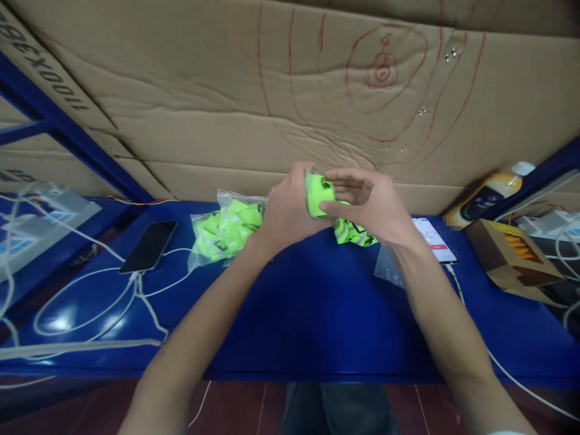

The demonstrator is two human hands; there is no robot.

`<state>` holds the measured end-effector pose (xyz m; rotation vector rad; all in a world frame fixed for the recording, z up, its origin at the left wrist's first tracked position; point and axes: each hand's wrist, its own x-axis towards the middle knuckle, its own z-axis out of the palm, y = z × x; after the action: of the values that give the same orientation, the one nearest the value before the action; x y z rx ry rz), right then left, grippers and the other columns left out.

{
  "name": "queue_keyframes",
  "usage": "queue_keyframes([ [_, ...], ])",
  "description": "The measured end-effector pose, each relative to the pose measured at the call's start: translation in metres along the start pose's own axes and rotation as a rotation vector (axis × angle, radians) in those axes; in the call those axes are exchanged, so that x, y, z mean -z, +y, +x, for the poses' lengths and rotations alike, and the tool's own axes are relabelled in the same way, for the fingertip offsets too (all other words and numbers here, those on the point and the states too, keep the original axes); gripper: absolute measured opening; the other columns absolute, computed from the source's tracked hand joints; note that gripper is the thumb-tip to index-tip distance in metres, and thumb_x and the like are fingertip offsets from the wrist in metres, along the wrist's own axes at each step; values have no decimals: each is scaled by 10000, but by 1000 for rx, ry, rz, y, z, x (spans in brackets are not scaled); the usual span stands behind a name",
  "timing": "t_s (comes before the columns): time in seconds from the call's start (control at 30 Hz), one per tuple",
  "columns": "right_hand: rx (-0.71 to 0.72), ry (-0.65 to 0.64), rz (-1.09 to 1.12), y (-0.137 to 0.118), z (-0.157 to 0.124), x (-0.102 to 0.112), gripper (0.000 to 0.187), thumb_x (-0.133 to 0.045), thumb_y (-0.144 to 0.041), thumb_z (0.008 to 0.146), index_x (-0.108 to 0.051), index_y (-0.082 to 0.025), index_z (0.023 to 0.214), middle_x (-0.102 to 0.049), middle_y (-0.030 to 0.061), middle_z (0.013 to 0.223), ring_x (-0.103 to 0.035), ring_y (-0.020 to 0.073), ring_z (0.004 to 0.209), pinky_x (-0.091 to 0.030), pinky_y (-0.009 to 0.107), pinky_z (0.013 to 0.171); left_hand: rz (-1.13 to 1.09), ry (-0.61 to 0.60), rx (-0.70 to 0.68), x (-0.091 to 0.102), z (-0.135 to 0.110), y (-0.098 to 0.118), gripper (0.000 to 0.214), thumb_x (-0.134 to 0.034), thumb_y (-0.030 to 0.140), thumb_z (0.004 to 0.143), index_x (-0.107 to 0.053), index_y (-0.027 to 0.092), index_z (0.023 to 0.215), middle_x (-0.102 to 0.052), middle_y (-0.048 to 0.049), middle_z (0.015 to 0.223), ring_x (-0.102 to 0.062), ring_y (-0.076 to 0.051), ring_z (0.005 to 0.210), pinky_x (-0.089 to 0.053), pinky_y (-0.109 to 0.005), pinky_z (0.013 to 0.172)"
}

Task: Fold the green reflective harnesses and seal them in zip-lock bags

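Above the middle of the blue table, my left hand point(292, 202) is closed around a folded neon-green band point(318, 193) with a small dark mark, which seems to be in clear plastic. My right hand point(369, 196) grips the same piece from the right, its thumb pressed on the front and its fingers curved behind. Behind my right hand lies a small heap of neon-green bands point(351, 234) with grey stripes, partly hidden. To the left of my left hand, a clear zip bag point(226, 229) holds several more green bands. An empty-looking clear bag point(388, 266) lies under my right forearm.
A dark phone point(149, 244) with white cables is on the left; a lit phone point(432, 238) lies on the right. Beyond it are an open cardboard box point(512, 257) and a tilted juice bottle point(487, 196). A cardboard wall point(203, 90) stands behind the blue table point(317, 320).
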<state>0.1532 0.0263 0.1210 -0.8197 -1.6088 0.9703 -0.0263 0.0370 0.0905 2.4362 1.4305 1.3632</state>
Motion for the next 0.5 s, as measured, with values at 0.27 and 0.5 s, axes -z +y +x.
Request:
queue_keyframes([
  [0.27, 223, 61, -230, 2, -1, -10, 99, -843, -171, 766, -763, -195, 818, -748, 34, 930, -681, 176, 849, -550, 344, 799, -48, 111, -53, -9, -3, -2, 826, -887, 335, 712, -455, 224, 1407, -717, -123, 1294, -741, -332, 1138, -571, -415, 952],
  [0.5, 260, 55, -684, 1, -10, -20, 193, -717, -25, 727, -639, -202, 721, -693, 33, 900, -625, 218, 905, -464, 363, 833, 8, 93, -364, -17, -11, -6, 584, -637, 159, 836, -525, 181, 1409, -731, -142, 1326, -715, -306, 1237, -567, -436, 1056],
])
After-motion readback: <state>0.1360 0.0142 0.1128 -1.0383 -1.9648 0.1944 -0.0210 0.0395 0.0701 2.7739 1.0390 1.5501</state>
